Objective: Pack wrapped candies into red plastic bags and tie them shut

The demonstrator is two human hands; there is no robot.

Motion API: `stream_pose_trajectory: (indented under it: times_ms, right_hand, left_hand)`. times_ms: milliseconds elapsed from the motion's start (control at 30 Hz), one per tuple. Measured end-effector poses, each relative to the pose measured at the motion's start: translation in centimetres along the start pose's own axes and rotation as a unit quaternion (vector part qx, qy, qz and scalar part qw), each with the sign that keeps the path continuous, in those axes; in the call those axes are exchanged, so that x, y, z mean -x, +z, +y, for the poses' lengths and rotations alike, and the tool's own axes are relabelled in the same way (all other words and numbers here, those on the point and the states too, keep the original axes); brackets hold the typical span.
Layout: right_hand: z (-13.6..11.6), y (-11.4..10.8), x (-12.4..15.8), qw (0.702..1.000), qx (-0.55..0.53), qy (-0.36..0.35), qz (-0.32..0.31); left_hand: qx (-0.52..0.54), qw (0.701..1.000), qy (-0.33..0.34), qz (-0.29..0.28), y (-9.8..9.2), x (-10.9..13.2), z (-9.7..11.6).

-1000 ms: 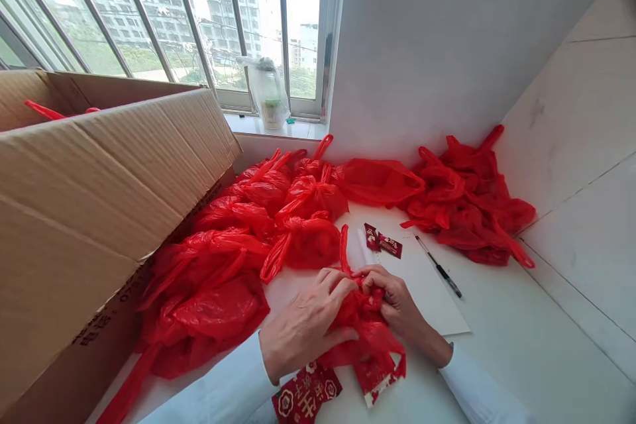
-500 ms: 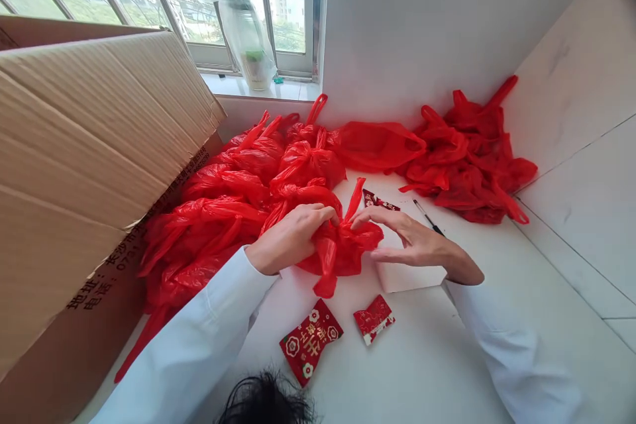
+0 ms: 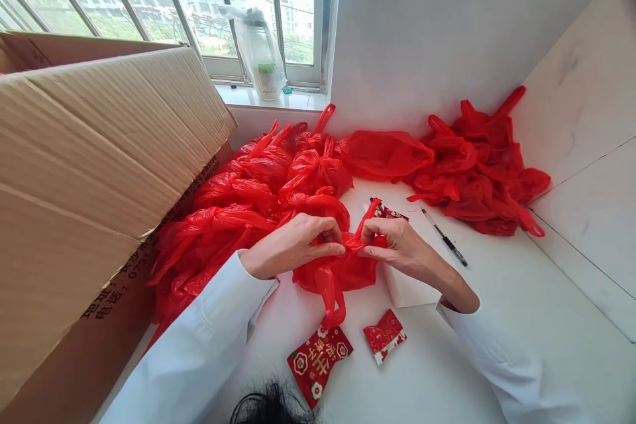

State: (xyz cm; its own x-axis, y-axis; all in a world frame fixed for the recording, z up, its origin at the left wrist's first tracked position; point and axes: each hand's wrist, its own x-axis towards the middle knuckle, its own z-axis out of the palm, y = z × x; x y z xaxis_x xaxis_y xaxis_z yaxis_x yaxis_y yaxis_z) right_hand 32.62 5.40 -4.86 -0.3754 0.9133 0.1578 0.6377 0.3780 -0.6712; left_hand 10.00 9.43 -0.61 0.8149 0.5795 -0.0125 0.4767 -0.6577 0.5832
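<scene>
Between my hands is a red plastic bag (image 3: 348, 273), its gathered top pinched on both sides. My left hand (image 3: 301, 245) grips the bag's neck from the left, thumb against fingers. My right hand (image 3: 397, 245) pinches the same neck from the right, and one handle end pokes up beside its fingers. Another handle loop hangs down the bag's front towards me. Just below lie a larger red snack packet (image 3: 320, 363) with flower prints and a smaller red packet (image 3: 385, 336). A dark red packet (image 3: 390, 211) and a white paper or box (image 3: 412, 288) are partly hidden behind my right hand.
Several tied red bags (image 3: 233, 225) are heaped on the left, against a large cardboard box (image 3: 114, 146). Loose red bags (image 3: 477, 172) pile up at the right wall. A black pen (image 3: 446, 238) lies on the white surface. A bagged jar (image 3: 265, 66) stands on the windowsill.
My right hand has closed from a spread pose onto the bag's neck. Both hands now pinch it close together. The whole view has shifted slightly, with things appearing lower and further right.
</scene>
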Motion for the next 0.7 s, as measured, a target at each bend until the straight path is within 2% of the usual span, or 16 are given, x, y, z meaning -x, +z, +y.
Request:
stream_pose_trajectory:
  times_ms: [233,533,700]
  right_hand:
    - [0.6,-0.4,-0.2,1.000,-0.006,0.018,0.005]
    - [2.3,-1.9,-0.3,0.999,-0.011,0.039,-0.019]
    - [2.9,-3.6,0.4,0.998,0.004,0.055,-0.042]
  left_hand:
    - [-0.003,0.999,-0.029,0.028,0.9,-0.8,-0.5]
    - [-0.020,0.996,-0.070,0.058,-0.9,0.0,-1.5]
    - [-0.044,0.991,-0.098,0.081,-2.2,1.1,-1.9]
